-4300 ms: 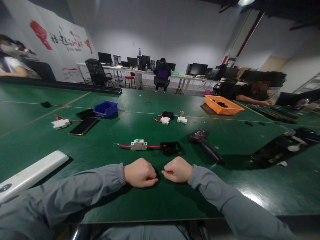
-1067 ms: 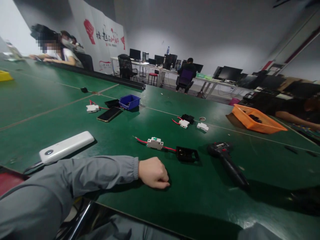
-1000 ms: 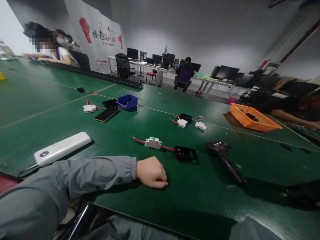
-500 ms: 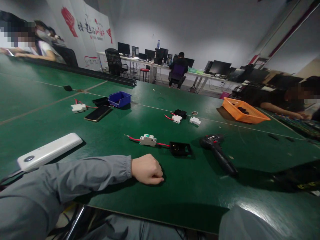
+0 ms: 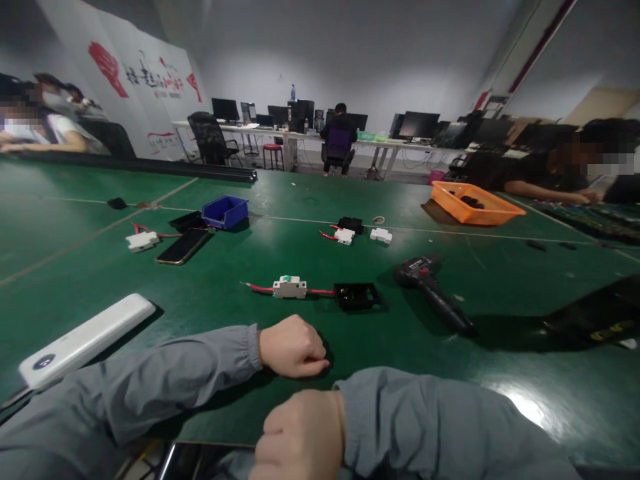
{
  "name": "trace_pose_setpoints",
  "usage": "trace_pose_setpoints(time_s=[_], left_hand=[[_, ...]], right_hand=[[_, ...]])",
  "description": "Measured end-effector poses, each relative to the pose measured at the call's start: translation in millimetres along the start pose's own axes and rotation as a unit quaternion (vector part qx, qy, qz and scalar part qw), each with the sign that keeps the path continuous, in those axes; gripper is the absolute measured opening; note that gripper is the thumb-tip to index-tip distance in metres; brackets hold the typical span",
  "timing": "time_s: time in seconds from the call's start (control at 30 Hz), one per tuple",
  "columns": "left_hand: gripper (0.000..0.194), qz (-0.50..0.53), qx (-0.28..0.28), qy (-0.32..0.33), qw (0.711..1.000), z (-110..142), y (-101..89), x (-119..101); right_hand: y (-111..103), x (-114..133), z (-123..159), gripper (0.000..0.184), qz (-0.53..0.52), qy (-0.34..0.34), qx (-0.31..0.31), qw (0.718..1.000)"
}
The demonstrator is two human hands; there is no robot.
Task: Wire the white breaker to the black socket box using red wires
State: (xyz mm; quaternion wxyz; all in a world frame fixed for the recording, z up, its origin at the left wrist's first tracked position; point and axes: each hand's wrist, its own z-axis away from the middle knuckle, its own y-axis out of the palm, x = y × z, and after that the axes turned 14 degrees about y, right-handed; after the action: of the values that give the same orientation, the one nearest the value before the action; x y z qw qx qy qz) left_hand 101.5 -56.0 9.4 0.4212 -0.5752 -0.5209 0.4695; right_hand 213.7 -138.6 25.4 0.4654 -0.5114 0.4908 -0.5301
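My left hand rests on the green table, closed into a fist, with nothing showing in it. Closer to me, my right hand is over the table's near edge, its fingers curled shut; no object shows in it and its lower part is cut off by the frame. Just beyond my left hand lies a white circuit breaker with a green-marked lever. A red wire sticks out on its left, and another joins it to an open black plastic housing. Neither hand touches these parts.
A black power screwdriver lies to the right. Farther off are a blue bin, a phone, other white breakers and an orange basket. A white power bank is at left. A co-worker's arm rests at far right.
My right hand has come into view from below, closed, with its sleeve reaching across the near edge. My left fist stays in place. The view has shifted slightly.
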Motion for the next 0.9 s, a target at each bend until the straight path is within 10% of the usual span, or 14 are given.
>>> trace_pose_setpoints(time_s=[0.2,0.53,0.9], left_hand=[[0.032,-0.025,0.015,0.029,0.999,1.5,-2.0,0.5],[0.024,-0.216,0.053,-0.069,0.973,-42.2,-61.2,19.6],[0.037,-0.197,0.138,-0.121,0.963,-55.1,-49.0,51.3]], right_hand=[[6.6,-13.2,-22.1,0.02,-0.06,-0.015,0.077,0.995],[23.3,-24.0,-22.6,0.021,-0.113,0.022,0.053,0.992],[23.6,-25.8,-23.6,0.028,-0.112,0.054,0.066,0.99]])
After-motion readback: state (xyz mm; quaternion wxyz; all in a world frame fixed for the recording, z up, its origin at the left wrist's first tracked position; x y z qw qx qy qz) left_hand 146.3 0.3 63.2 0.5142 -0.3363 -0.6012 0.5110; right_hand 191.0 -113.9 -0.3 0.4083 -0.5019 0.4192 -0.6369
